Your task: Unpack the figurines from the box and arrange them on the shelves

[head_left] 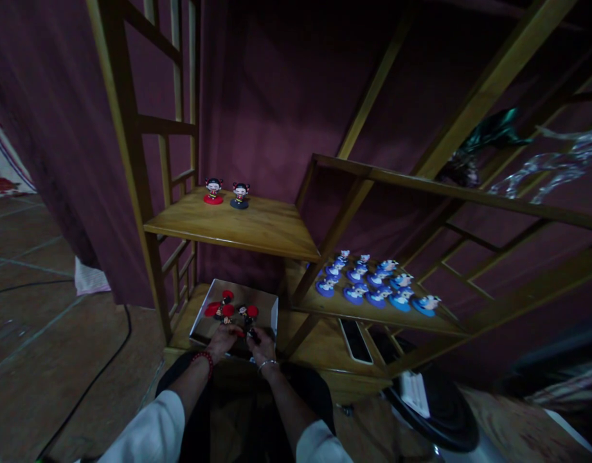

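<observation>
White sleeves [146, 432] — left hand [222, 342], right hand [261, 345] — over figurines [223, 310] in a tray [242, 290].

This looks like a gift shop: wooden display shelves [233, 222] hold rows of figurines [356, 294].

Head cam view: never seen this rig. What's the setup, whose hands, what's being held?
There's no machine here: one camera worn on a person's head looks down at their own bare hands. The left hand, with a red bead bracelet, and the right hand, with a silver bangle, are at the near edge of a tray of small red-and-black figurines. What they hold is too small to tell. The tray sits low in a wooden shelf unit; blue figurines stand in rows to the right, and two figurines stand on the shelf above.
</observation>
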`<action>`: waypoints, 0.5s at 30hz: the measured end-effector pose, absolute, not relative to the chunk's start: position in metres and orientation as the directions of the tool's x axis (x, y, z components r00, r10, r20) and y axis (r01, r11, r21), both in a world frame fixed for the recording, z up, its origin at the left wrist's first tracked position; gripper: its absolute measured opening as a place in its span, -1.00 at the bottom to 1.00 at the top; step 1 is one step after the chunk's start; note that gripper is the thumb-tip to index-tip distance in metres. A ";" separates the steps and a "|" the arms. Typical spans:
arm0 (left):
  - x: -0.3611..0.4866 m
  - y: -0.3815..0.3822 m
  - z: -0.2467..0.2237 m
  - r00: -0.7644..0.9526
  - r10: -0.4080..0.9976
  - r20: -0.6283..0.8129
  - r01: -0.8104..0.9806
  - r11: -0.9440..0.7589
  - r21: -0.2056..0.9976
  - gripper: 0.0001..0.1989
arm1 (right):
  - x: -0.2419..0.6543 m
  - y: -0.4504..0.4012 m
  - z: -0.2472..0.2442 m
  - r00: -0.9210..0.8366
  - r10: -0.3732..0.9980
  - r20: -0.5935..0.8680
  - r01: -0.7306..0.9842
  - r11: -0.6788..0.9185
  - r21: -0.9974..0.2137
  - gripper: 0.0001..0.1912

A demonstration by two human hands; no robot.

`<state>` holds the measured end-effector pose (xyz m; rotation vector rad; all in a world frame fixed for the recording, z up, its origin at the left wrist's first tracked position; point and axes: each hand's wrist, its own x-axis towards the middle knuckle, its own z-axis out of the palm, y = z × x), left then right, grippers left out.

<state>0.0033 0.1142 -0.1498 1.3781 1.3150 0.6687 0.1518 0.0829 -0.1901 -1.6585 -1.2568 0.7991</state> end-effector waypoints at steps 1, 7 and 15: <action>0.003 0.115 -0.151 0.226 0.942 -0.249 0.353 0.159 0.922 -0.75 | 0.152 0.083 -0.191 0.285 0.959 0.013 0.393 -0.104 -0.914 -0.75; 0.003 0.115 -0.152 0.209 0.950 -0.233 0.374 0.143 0.916 -0.79 | 0.150 0.080 -0.187 0.307 0.950 0.052 0.434 -0.091 -0.896 -0.75; 0.003 0.116 -0.153 0.186 0.950 -0.253 0.398 0.163 0.903 -0.83 | 0.146 0.079 -0.177 0.358 0.931 0.066 0.443 -0.107 -0.890 -0.74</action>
